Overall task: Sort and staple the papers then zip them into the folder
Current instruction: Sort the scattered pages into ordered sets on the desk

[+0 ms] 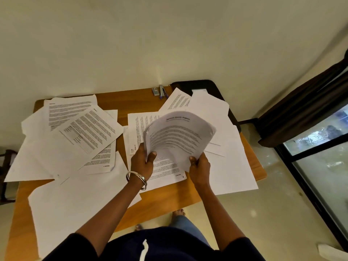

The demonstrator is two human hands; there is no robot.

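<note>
Both hands hold a curved stack of printed papers (177, 136) above the wooden table (111, 102). My left hand (143, 161), with metal bangles at the wrist, grips the stack's lower left edge. Its lower right corner is pinched by my right hand (199, 166). Several loose printed and blank sheets (81, 136) lie scattered over the table on both sides. A small stapler (162, 90) and a box of staples (155, 91) sit at the table's far edge by the wall. The black zip folder (212, 87) lies at the far right corner, partly under sheets.
The table stands against a cream wall. A dark curtain (305, 108) and a glass door (323, 159) are to the right. A dark chair (5, 166) shows at the left edge. My bare feet (178, 211) stand on the floor below the table's near edge.
</note>
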